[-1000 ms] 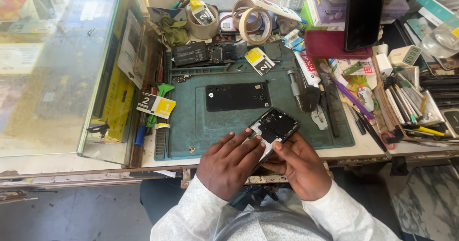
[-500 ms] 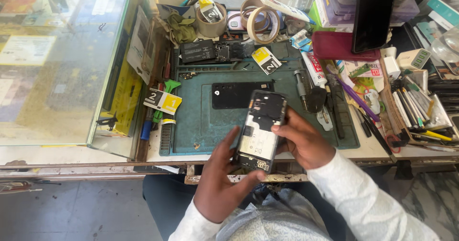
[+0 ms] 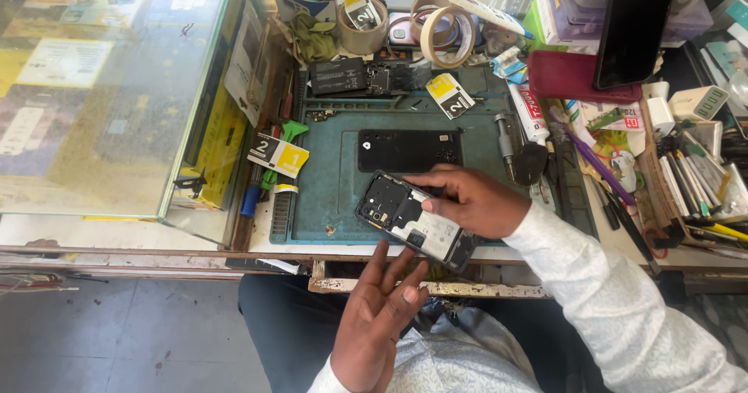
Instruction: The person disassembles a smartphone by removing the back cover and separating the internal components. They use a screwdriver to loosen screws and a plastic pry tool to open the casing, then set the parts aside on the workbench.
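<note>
Left to right we record: yellow-and-black cards [image 3: 278, 155] at the mat's left edge; our left hand [image 3: 380, 324], fingers spread, empty, below the bench edge; opened phone [image 3: 414, 220] flat on the green mat [image 3: 335, 198], near edge; our right hand [image 3: 473, 202], fingers pressing its frame; black back cover [image 3: 408, 150] just behind.

Bright, even daylight; glare washes the glass showcase [image 3: 101, 89] left of the green mat [image 3: 335, 198]. Shadows soft, detail sharp, edges slightly bowed.
</note>
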